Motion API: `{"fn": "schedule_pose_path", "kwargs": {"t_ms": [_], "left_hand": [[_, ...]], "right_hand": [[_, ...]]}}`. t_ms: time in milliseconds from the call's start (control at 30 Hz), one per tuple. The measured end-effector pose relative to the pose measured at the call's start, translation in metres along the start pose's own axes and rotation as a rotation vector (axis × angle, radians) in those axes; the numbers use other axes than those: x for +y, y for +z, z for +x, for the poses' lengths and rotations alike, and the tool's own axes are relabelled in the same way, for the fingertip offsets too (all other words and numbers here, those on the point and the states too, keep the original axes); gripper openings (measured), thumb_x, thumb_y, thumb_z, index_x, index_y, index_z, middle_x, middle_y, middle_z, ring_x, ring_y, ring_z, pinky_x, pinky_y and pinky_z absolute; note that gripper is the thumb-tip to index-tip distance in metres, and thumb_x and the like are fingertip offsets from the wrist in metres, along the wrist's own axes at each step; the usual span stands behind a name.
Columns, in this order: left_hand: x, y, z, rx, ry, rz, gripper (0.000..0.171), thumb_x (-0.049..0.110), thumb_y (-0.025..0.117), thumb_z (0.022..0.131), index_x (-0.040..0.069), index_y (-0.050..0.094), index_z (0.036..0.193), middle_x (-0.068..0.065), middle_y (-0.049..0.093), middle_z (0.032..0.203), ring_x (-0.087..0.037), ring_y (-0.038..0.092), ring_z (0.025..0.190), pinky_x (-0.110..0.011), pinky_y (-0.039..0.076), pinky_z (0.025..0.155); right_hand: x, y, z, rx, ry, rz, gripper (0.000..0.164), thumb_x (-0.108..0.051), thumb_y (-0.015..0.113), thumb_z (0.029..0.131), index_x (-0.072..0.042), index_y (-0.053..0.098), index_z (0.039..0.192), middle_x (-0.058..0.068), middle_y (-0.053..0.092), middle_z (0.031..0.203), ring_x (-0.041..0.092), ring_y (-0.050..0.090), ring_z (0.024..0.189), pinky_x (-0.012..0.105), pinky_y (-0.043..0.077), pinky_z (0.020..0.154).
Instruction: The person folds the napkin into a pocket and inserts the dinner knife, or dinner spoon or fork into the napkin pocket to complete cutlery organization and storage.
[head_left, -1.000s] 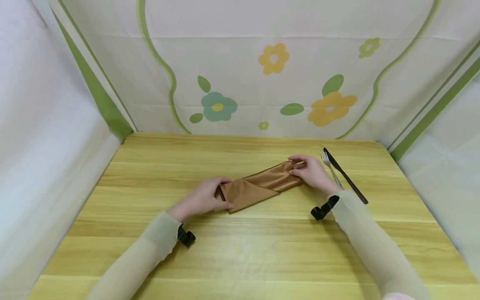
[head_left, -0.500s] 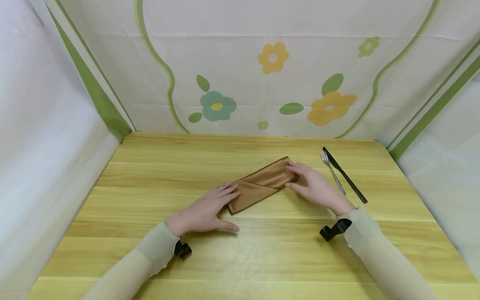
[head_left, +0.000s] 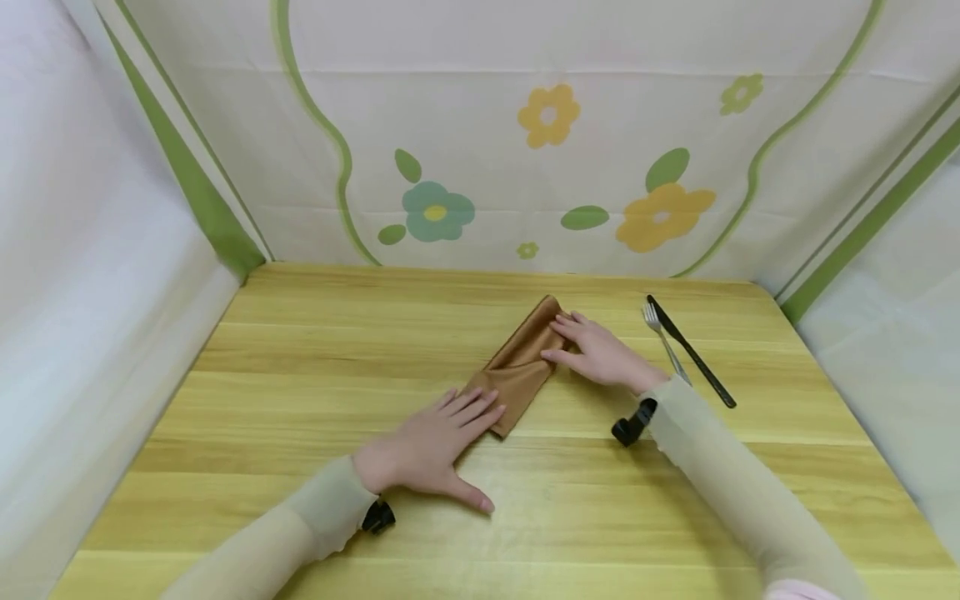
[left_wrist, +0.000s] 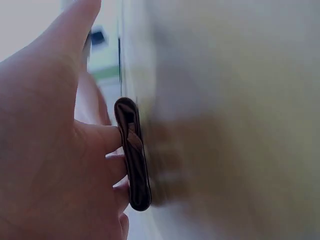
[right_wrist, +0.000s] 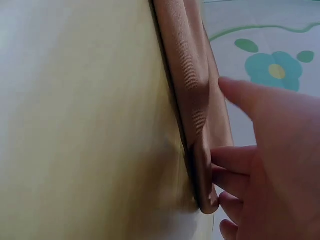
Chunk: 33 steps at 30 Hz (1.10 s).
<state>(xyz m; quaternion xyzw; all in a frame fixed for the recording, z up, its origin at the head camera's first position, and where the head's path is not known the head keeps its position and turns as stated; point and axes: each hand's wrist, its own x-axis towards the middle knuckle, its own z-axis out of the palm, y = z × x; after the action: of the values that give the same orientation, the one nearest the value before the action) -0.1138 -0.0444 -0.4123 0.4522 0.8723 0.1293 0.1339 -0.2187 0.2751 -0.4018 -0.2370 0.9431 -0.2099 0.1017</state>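
Observation:
A brown satin napkin (head_left: pixel 517 379), folded into a long band with a diagonal fold across it, lies slantwise on the wooden table. My left hand (head_left: pixel 435 442) is spread flat, its fingertips resting on the napkin's near end and its thumb out to the side on the table. At the far end my right hand (head_left: pixel 600 354) touches the cloth with extended fingers and thumb. In the left wrist view the folded end of the napkin (left_wrist: pixel 132 155) shows its layers under the fingers. The right wrist view has the rolled edge of the napkin (right_wrist: pixel 200 165) against my fingertips.
To the right of the napkin lie a fork (head_left: pixel 663 337) and a black knife (head_left: pixel 693 354), side by side. A white flowered curtain (head_left: pixel 480 125) hangs behind the table's far edge, with white cloth on both sides.
The napkin has turned counterclockwise to a steeper slant. My left hand has gone from gripping its near end to lying flat on it; my right hand has loosened its pinch and shifted left.

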Motion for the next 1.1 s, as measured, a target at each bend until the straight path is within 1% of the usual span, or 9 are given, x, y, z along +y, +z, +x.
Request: {"fn": "schedule_pose_path", "kwargs": {"t_ms": [133, 267, 400, 500, 567, 667, 800, 967, 1100], "left_hand": [[0.014, 0.005, 0.01, -0.023, 0.053, 0.014, 0.123, 0.089, 0.053, 0.078, 0.013, 0.012, 0.165, -0.008, 0.004, 0.169, -0.027, -0.001, 0.154, -0.046, 0.004, 0.122], [0.024, 0.008, 0.02, -0.038, 0.084, 0.023, 0.122, 0.089, 0.053, 0.078, 0.015, 0.01, 0.165, -0.007, 0.003, 0.169, -0.026, -0.002, 0.154, -0.043, 0.005, 0.122], [0.03, 0.008, 0.024, -0.031, 0.087, 0.038, 0.121, 0.088, 0.055, 0.079, 0.014, 0.012, 0.165, -0.007, 0.004, 0.169, -0.026, 0.0, 0.154, -0.044, 0.008, 0.122], [0.032, 0.007, 0.025, -0.028, 0.081, 0.051, 0.121, 0.087, 0.056, 0.078, 0.014, 0.013, 0.165, -0.007, 0.006, 0.169, -0.026, 0.002, 0.154, -0.044, 0.009, 0.122], [0.033, 0.006, 0.025, -0.032, 0.081, 0.061, 0.12, 0.087, 0.056, 0.079, 0.014, 0.014, 0.165, -0.007, 0.006, 0.169, -0.026, 0.003, 0.154, -0.044, 0.01, 0.122], [0.033, 0.006, 0.025, -0.044, 0.079, 0.06, 0.119, 0.087, 0.055, 0.079, 0.015, 0.013, 0.165, -0.007, 0.006, 0.169, -0.025, 0.003, 0.154, -0.044, 0.01, 0.122], [0.031, 0.005, 0.025, -0.053, 0.075, 0.049, 0.119, 0.087, 0.055, 0.079, 0.015, 0.012, 0.165, -0.006, 0.005, 0.17, -0.024, 0.002, 0.154, -0.044, 0.01, 0.122], [0.028, 0.005, 0.025, -0.042, 0.068, 0.005, 0.12, 0.087, 0.056, 0.079, 0.016, 0.01, 0.165, -0.007, 0.001, 0.17, -0.023, -0.001, 0.154, -0.043, 0.007, 0.122], [0.024, 0.005, 0.025, -0.009, 0.055, -0.005, 0.122, 0.087, 0.055, 0.078, 0.013, 0.01, 0.165, -0.008, -0.002, 0.17, -0.023, -0.003, 0.154, -0.042, 0.004, 0.122]], "right_hand": [[-0.009, 0.002, 0.028, -0.012, -0.015, -0.044, 0.087, -0.062, 0.059, 0.097, -0.003, 0.037, 0.156, 0.017, 0.03, 0.162, 0.041, 0.016, 0.151, 0.058, 0.019, 0.118], [-0.021, 0.009, 0.051, -0.044, -0.051, -0.086, 0.094, -0.068, 0.06, 0.092, -0.005, 0.037, 0.157, 0.016, 0.029, 0.163, 0.039, 0.016, 0.151, 0.055, 0.019, 0.119], [-0.031, 0.015, 0.064, -0.054, -0.07, -0.102, 0.097, -0.07, 0.062, 0.089, -0.005, 0.038, 0.157, 0.017, 0.029, 0.162, 0.038, 0.017, 0.151, 0.053, 0.019, 0.12], [-0.035, 0.016, 0.066, -0.047, -0.066, -0.097, 0.096, -0.068, 0.065, 0.089, -0.004, 0.039, 0.156, 0.017, 0.03, 0.162, 0.038, 0.018, 0.151, 0.053, 0.019, 0.12], [-0.035, 0.015, 0.065, -0.042, -0.06, -0.09, 0.095, -0.066, 0.066, 0.09, -0.003, 0.039, 0.156, 0.018, 0.03, 0.162, 0.038, 0.018, 0.151, 0.052, 0.02, 0.12], [-0.034, 0.011, 0.059, -0.027, -0.048, -0.036, 0.09, -0.06, 0.067, 0.093, -0.001, 0.039, 0.155, 0.019, 0.031, 0.161, 0.038, 0.022, 0.15, 0.051, 0.022, 0.119], [-0.03, 0.001, 0.044, 0.027, -0.01, 0.056, 0.084, -0.051, 0.069, 0.095, 0.0, 0.04, 0.154, 0.018, 0.038, 0.158, 0.037, 0.032, 0.146, 0.051, 0.027, 0.117], [-0.012, -0.013, 0.022, 0.106, 0.049, 0.115, 0.078, -0.047, 0.071, 0.096, -0.003, 0.043, 0.154, 0.018, 0.043, 0.155, 0.039, 0.038, 0.142, 0.055, 0.031, 0.114], [0.008, -0.025, 0.002, 0.174, 0.096, 0.153, 0.074, -0.044, 0.07, 0.097, -0.002, 0.045, 0.152, 0.019, 0.045, 0.153, 0.041, 0.04, 0.14, 0.059, 0.033, 0.112]]}}
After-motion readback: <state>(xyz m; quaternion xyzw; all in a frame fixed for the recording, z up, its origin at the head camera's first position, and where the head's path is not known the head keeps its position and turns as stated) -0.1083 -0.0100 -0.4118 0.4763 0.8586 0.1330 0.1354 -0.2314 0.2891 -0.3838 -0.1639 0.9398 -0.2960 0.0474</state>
